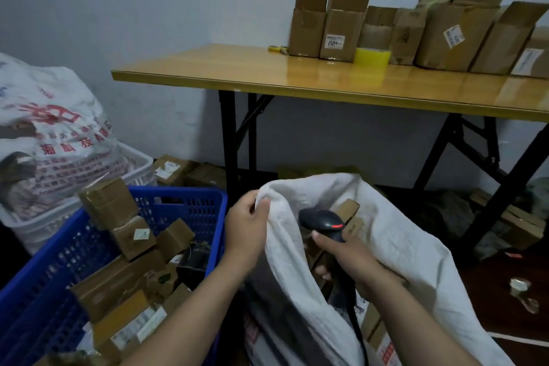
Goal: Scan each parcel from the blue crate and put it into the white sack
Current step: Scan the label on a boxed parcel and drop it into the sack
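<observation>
- Fingers (261, 204) of our left hand (245, 224) are pinched closed on the rim of the white sack (395, 250), holding its near-left edge up so the mouth stays open.
- Our right hand (344, 255) is wrapped closed around the grip of a black handheld barcode scanner (322, 221); the scanner head points up and away, a red light shows on its top face, and its cable runs down along the inside of the sack.
- Both the scanner and our right hand sit over the open mouth of the sack.
- Inside the sack we see brown cardboard parcels (347, 209), some with white labels; how many we cannot tell.
- Left of the sack, with its right wall just beside our left forearm, stands the blue crate (208, 196), a perforated plastic one, filled with brown cardboard parcels (118, 279) stacked unevenly; one taped box (108, 202) rises above the rim at the far-left corner.
- Neither hand holds a parcel.
- Behind the crate: a white plastic basket (139, 163) carrying a full printed sack (53, 128) with red lettering.
- Folding table (267, 80) with a yellow top and black legs stands against the wall; on it a row of open cardboard boxes (341, 30) and a roll of yellow tape (372, 58).
- More boxes lie on the floor under the table.
</observation>
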